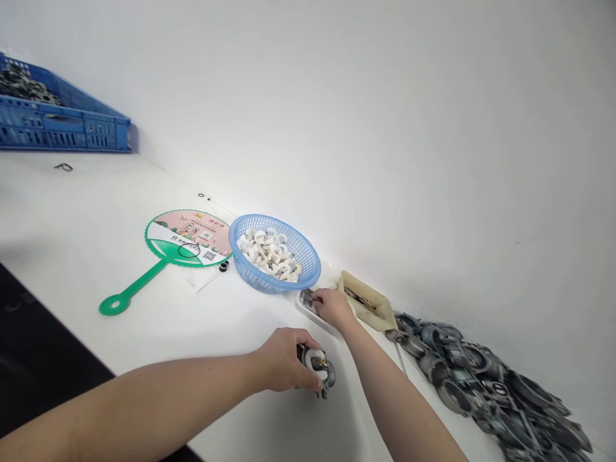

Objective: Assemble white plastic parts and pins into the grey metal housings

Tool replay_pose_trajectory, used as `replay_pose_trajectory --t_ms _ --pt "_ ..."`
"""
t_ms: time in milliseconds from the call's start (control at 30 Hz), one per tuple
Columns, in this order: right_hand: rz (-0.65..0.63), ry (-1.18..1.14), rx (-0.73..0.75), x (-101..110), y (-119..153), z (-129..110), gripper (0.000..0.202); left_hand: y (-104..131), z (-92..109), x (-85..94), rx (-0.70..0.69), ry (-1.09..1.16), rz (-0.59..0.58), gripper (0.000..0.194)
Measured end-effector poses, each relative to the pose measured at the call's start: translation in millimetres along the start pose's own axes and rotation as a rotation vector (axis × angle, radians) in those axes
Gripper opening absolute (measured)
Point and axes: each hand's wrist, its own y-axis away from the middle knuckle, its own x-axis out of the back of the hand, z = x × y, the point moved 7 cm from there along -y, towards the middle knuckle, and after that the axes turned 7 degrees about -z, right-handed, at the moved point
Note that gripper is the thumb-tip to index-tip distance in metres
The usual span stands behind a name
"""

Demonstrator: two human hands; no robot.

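Note:
My left hand [291,360] is wrapped round a dark metal part [328,375] with a white ring-like piece on its face, held over the white table. Beyond it, my right hand [331,307] reaches into a shallow white tray [308,309] of small dark pieces; its fingers are pressed together at the contents, and whatever they hold is too small to tell. A blue round basket [274,282] full of white rings [269,253] stands just behind the tray. To the right of my right hand is a cream bin [380,318] with thin parts in it.
Grey metal housings [476,378] are heaped at the right along the wall. A green-rimmed fan [192,231] lies left of the basket, with a black ring on it. A blue crate [67,131] of dark parts stands at the far left. The table [231,321] edge runs along the lower left.

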Motion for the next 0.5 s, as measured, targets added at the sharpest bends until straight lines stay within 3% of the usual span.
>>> replay_pose_trajectory --t_ms 500 --pt "-0.003 0.175 -0.035 -6.3 -15.1 -11.4 0.029 -2.8 -2.0 3.7 -0.068 -0.037 -0.011 0.057"
